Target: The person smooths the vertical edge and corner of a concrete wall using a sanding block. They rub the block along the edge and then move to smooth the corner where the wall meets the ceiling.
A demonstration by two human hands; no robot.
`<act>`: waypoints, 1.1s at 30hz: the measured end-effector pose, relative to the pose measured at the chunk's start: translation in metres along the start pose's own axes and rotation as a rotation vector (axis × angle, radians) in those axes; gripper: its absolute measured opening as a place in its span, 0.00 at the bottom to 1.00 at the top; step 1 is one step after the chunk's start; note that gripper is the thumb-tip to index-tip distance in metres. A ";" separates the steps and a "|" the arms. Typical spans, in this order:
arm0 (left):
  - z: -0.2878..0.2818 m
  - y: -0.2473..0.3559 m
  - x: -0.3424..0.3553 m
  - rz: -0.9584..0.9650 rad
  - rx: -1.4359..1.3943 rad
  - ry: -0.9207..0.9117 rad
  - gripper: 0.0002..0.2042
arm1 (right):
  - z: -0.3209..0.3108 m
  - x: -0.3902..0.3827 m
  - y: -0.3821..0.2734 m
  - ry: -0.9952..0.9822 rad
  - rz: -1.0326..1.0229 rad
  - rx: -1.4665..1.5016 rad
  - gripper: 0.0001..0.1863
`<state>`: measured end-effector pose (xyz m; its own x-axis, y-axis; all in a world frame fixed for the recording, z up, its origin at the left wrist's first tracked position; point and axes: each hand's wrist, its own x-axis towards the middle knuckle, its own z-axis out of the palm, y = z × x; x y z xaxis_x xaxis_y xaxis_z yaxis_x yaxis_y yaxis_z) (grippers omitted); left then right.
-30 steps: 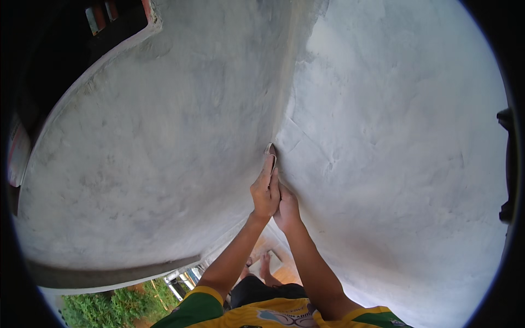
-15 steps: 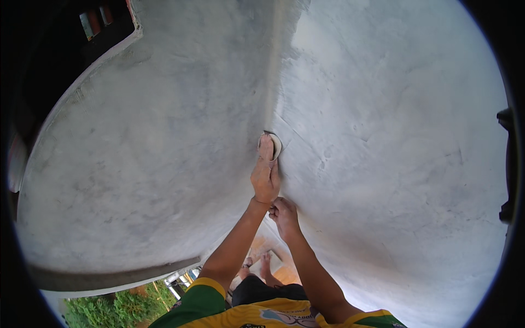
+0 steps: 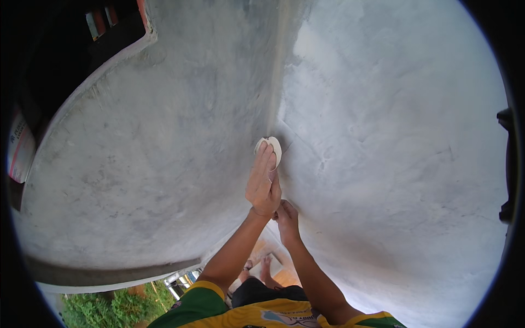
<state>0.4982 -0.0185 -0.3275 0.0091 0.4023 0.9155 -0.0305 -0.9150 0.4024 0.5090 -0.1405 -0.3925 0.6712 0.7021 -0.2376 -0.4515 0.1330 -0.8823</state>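
Note:
My left hand [image 3: 264, 186] reaches up to the inside corner where two grey wall faces meet. Its straight, dusty fingers press a rounded, curled cream sheet that looks like sandpaper [image 3: 276, 151] against the corner joint [image 3: 277, 76]. Just below, beside the left wrist, my right hand [image 3: 287, 221] is closed, its fingers curled in near the right-hand wall. Whatever it may hold is hidden from view.
A smooth grey wall [image 3: 147, 158] spreads to the left, ending in a curved edge. The right wall [image 3: 394, 136] carries a paler coat. At far left stands a white container [image 3: 21, 147]. Below are my bare feet [image 3: 265, 262], and green plants [image 3: 104, 309] outside.
My left hand has shifted slightly down along the corner with the sandpaper, and its fingers lie flatter over it. My right hand stays beside the left wrist. More of the white container shows.

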 end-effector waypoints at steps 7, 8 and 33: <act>-0.044 0.021 -0.023 -0.065 -0.026 -0.150 0.24 | 0.038 0.003 -0.039 -0.091 -0.626 -0.162 0.11; -0.048 0.020 -0.025 -0.102 0.033 -0.178 0.23 | 0.039 0.004 -0.041 -0.102 -0.610 -0.240 0.09; 0.017 0.025 0.072 -0.214 0.164 -0.093 0.17 | 0.016 -0.006 -0.050 -0.121 -0.537 -0.539 0.08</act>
<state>0.5152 -0.0132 -0.2519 0.0894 0.5893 0.8029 0.1438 -0.8053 0.5751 0.5184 -0.1399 -0.3406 0.6347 0.7130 0.2980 0.2876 0.1400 -0.9475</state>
